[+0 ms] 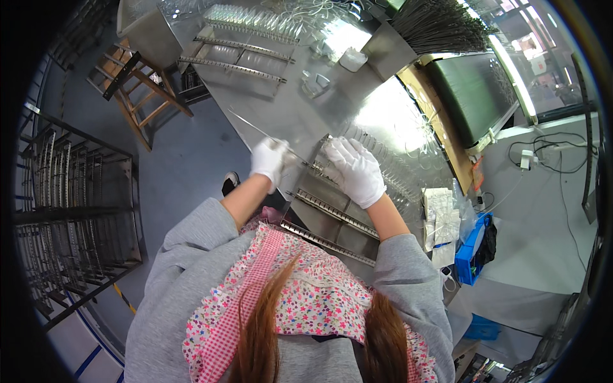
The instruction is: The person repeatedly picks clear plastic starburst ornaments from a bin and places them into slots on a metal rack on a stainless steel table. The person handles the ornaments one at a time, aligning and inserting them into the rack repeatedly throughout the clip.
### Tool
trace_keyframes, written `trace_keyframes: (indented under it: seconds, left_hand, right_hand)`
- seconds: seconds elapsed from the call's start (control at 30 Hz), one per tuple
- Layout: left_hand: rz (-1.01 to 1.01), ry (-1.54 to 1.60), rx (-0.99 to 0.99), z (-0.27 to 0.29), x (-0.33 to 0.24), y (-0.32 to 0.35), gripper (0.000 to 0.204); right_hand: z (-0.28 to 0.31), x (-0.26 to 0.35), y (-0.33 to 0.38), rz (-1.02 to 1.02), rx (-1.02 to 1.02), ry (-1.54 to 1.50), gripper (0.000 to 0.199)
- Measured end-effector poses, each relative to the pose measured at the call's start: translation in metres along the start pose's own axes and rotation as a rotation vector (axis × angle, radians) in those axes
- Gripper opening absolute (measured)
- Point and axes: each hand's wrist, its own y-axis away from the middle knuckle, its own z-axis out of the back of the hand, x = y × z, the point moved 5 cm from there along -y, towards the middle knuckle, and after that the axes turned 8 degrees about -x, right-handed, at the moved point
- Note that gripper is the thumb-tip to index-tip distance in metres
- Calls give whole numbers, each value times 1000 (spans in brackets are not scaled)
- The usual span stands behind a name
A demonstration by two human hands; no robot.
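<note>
On the steel worktable, just past the floral apron, two toothed metal strips lie bare. Beyond them the left hand is clamped on a thin metal rod, while the right hand presses flat, fingers together, on a row of clear glass pieces. This looks like threading pieces onto the rod; next comes steady aiming. Farther off, loaded strips crowd the table, and a wooden stool stands left.
</note>
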Motion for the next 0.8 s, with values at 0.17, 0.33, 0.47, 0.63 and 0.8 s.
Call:
trace_keyframes:
  seconds: [0.17,0.33,0.47,0.63,0.8]
  left_hand:
    - [498,-237,306,-1,-10,18,65]
    - [-74,-106,-83,46,-45,-46,25]
    - [63,-216,107,26,-14,-40,22]
    - [84,-109,25,12,-12,-28,19]
    - [231,-294,240,-8,13,-15,22]
  right_hand:
    - [33,-7,27,4,100,38,52]
    - [56,-38,85,-79,125,59,49]
    - [46,-53,118,-74,39,63,46]
    - [49,-61,124,-105,24,32,43]
    - [62,-59,133,-75,9,84,38]
